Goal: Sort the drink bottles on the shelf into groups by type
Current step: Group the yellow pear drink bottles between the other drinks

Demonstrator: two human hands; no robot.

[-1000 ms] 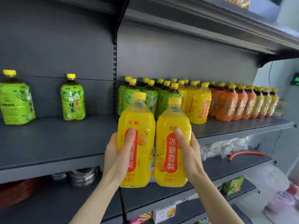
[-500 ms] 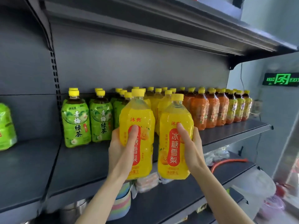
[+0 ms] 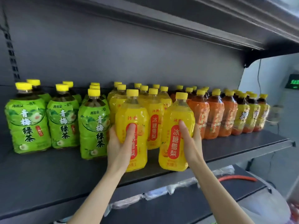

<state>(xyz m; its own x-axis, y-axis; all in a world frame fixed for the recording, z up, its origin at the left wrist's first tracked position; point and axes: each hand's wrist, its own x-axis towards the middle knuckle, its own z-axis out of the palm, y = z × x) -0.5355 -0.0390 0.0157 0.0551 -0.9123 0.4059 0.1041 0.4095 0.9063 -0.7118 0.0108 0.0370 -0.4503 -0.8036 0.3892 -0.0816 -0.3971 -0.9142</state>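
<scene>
My left hand (image 3: 120, 143) grips a yellow pear-drink bottle (image 3: 139, 126) with a red label. A second, matching yellow bottle (image 3: 171, 136) is held upright in my right hand (image 3: 191, 143). Both bottles are at the front of the dark shelf (image 3: 48, 172), just ahead of the group of yellow pear-drink bottles (image 3: 153, 113). Left of them stand several green tea bottles (image 3: 27, 123). To the right are several orange-labelled tea bottles (image 3: 213, 115), then bottles with yellow-and-dark labels (image 3: 252, 113) at the far right.
An upper shelf (image 3: 178, 21) overhangs the bottles. Below lies a lower shelf (image 3: 186, 201) with plastic-wrapped packs (image 3: 158, 193) and a red hose (image 3: 237, 177). A green exit sign (image 3: 292, 81) glows on the wall at right.
Both hands carried the two yellow bottles rightward and up to the shelf, in front of the yellow group. The view has turned right and moved closer.
</scene>
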